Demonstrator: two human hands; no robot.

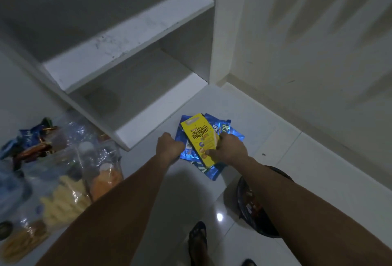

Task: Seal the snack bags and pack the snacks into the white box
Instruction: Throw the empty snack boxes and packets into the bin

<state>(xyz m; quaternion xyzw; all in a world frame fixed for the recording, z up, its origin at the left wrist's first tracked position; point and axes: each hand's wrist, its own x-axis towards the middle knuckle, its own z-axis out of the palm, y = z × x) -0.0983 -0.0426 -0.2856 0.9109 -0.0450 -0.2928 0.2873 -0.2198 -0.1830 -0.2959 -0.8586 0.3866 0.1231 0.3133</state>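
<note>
A yellow snack box point(198, 136) lies on top of a stack of blue foil snack bags point(222, 127) on the white tiled floor near the shelf's corner. My left hand point(169, 146) grips the left edge of the blue stack with curled fingers. My right hand point(230, 149) holds the right side of the stack, thumb pressed on the yellow box. No white box is clearly visible in the head view.
A white shelf unit point(127, 39) stands behind the stack, a wall to the right. Clear plastic bags of chips and crackers point(63, 181) and small wrapped snacks point(34, 140) lie at the left. A dark round container point(252, 202) sits under my right forearm. My foot point(198, 242) is at the bottom.
</note>
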